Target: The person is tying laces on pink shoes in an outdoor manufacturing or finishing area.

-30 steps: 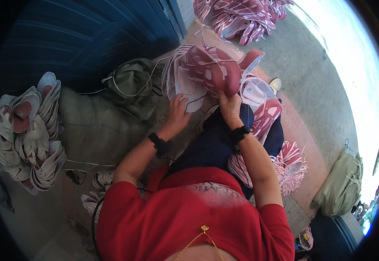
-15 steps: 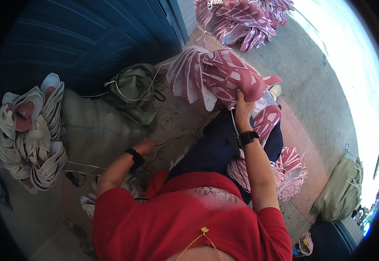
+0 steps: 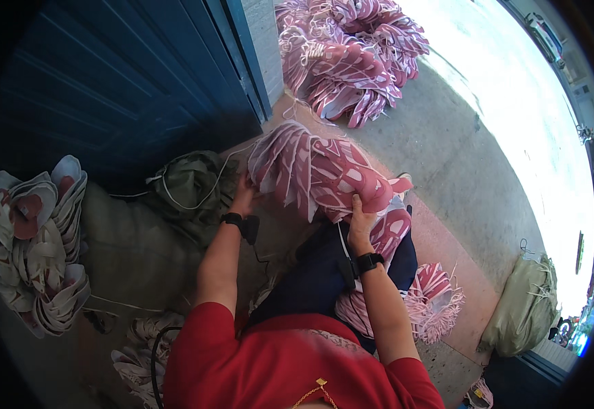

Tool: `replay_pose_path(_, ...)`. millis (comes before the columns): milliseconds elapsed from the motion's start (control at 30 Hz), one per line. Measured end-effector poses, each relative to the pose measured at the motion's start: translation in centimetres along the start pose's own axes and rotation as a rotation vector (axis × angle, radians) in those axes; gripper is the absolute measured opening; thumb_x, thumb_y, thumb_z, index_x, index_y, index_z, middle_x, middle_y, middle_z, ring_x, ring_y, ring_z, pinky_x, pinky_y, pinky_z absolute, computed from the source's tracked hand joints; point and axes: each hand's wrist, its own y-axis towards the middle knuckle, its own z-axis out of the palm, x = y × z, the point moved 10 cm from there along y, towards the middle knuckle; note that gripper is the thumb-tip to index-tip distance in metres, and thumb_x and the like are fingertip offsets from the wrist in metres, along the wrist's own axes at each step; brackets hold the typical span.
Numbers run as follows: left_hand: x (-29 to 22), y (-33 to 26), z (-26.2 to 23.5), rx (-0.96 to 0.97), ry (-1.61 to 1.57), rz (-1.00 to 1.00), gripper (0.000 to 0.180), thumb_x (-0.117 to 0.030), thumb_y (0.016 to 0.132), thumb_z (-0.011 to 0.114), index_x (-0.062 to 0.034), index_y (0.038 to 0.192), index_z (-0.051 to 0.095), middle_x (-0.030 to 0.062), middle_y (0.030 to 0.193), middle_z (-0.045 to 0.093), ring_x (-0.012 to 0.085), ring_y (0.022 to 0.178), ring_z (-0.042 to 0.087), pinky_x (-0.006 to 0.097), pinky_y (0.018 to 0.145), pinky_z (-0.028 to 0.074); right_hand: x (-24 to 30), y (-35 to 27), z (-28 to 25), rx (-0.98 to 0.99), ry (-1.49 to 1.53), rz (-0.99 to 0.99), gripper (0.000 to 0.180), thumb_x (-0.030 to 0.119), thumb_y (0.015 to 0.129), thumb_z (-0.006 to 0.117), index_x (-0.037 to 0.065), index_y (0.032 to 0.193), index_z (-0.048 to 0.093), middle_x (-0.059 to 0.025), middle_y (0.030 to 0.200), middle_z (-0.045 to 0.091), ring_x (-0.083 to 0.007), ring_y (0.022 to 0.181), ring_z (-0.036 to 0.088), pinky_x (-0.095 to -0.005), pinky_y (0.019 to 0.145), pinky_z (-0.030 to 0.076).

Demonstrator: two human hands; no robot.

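Note:
A long bundle of pink and white shoe uppers, nested in one another, lies slantwise in front of me above my dark trousers. My right hand grips its right, toe-shaped end, thumb on top and the other fingers mostly hidden underneath. At the bundle's left end, my left hand is closed against the fanned edges, its fingertips partly hidden. Both wrists wear dark bands. More pink uppers rest beneath the right hand by my leg, and another tied bunch with loose white strings lies to the right.
A large heap of pink uppers lies beyond the bundle, beside a blue door. On the left are stacked cream uppers, a full green sack and a crumpled dark bag. A tied green sack stands at right.
My left hand has moved up and forward from beside the sack to the bundle's left end. My right hand keeps its grip on the right end. The view has shifted.

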Motion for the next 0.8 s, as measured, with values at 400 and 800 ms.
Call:
replay_pose_path(400, -6.4, 5.7, 6.2, 0.003, 0.044, 0.016, 0.073, -0.017, 0.092, 0.063, -0.0197, 0.156, 0.028, 0.0048, 0.129, 0.054, 0.0202, 0.111, 0.056, 0.046, 0.084, 0.051, -1.5, 0.0, -2.0, -0.085, 0.289, 0.233, 0.042, 0.026, 0.096, 0.069, 0.011, 0.132, 0.053, -0.0078, 0.12, 0.064, -0.0228, 0.099, 0.068, -0.0375, 0.068, 0.063)
replay_pose_path(800, -6.0, 10.7, 7.4, -0.041, 0.452, 0.231, 0.045, -0.029, 0.095, 0.065, -0.0066, 0.133, 0.057, 0.0116, 0.121, 0.067, 0.0235, 0.105, 0.066, 0.037, 0.085, 0.054, 1.0, -0.1, 1.9, 0.153, -0.12, -0.1, 0.032, 0.025, 0.092, 0.072, -0.001, 0.11, 0.065, -0.0079, 0.096, 0.07, -0.0166, 0.084, 0.064, -0.0339, 0.072, 0.05)
